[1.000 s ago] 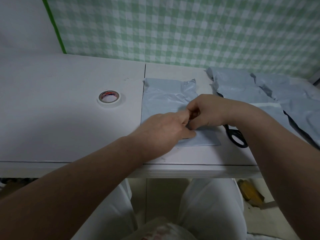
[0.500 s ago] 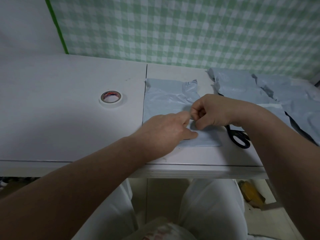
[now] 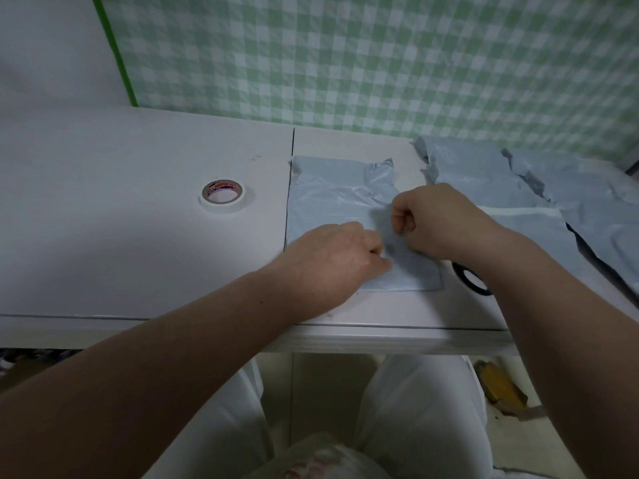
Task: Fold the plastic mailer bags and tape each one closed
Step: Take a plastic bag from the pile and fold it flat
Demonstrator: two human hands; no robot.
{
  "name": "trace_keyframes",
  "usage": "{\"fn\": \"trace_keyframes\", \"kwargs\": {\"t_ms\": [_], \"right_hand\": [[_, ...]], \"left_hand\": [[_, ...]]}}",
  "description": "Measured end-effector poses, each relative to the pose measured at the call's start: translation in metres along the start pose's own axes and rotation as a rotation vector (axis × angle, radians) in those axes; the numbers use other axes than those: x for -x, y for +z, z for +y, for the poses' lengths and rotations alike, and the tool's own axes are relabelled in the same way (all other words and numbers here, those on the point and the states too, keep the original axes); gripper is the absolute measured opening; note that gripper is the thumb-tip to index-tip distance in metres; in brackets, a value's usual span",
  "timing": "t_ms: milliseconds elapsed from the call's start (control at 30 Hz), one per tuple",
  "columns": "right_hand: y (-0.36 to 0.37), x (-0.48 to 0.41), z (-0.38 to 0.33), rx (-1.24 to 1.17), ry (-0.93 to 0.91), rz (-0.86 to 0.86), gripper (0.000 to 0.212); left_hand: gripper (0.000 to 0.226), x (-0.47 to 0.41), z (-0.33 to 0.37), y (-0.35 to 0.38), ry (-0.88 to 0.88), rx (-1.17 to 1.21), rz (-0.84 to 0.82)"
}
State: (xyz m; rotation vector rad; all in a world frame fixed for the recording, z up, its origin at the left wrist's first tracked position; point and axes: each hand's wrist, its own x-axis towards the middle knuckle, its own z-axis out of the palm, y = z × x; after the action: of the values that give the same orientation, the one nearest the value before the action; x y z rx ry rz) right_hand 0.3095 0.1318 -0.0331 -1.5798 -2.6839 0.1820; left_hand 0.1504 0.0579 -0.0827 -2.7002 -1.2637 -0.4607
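A grey-blue mailer bag [image 3: 332, 191] lies flat on the white table [image 3: 138, 236], its far end crumpled. My left hand [image 3: 332, 261] rests on the bag's near part, thumb and curled forefinger pinching the plastic. My right hand [image 3: 432, 219] hovers just beyond it in a fist, thumb and fingers pinching something thin that looks like a clear strip of tape; the strip itself is hard to make out. A roll of tape [image 3: 223, 195] lies flat to the left of the bag.
Several more grey mailer bags [image 3: 518, 188] are piled at the right end of the table. Black scissors [image 3: 470, 280] lie under my right wrist, only a handle loop showing. The table edge runs close in front of my knees.
My hands were touching over the bag's middle. My right hand has since drawn back and away from the left, leaving a gap. My left hand stays on the bag.
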Motion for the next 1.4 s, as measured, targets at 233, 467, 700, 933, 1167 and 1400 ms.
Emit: {"fn": "trace_keyframes", "kwargs": {"t_ms": [233, 467, 700, 933, 1167, 1400], "right_hand": [[0.042, 0.028, -0.029, -0.345, -0.074, 0.389, 0.027], [0.062, 0.045, -0.038, -0.432, -0.18, 0.34, 0.029], [0.059, 0.052, -0.039, -0.352, -0.177, 0.161, 0.053], [0.054, 0.057, -0.034, -0.39, -0.15, 0.062, 0.04], [0.052, 0.063, -0.025, -0.412, -0.13, 0.054, 0.027], [0.049, 0.069, -0.023, -0.417, -0.132, 0.038, 0.02]], "left_hand": [[0.023, 0.016, 0.007, 0.006, -0.082, 0.139, 0.031], [0.043, 0.039, 0.007, -0.004, -0.131, 0.04, -0.164], [0.057, 0.05, 0.009, -0.011, -0.201, -0.055, -0.269], [0.053, 0.049, 0.002, -0.023, -0.21, 0.129, -0.407], [0.046, 0.049, -0.005, -0.029, -0.219, 0.281, -0.476], [0.039, 0.047, 0.003, -0.027, -0.275, 0.391, -0.256]]}}
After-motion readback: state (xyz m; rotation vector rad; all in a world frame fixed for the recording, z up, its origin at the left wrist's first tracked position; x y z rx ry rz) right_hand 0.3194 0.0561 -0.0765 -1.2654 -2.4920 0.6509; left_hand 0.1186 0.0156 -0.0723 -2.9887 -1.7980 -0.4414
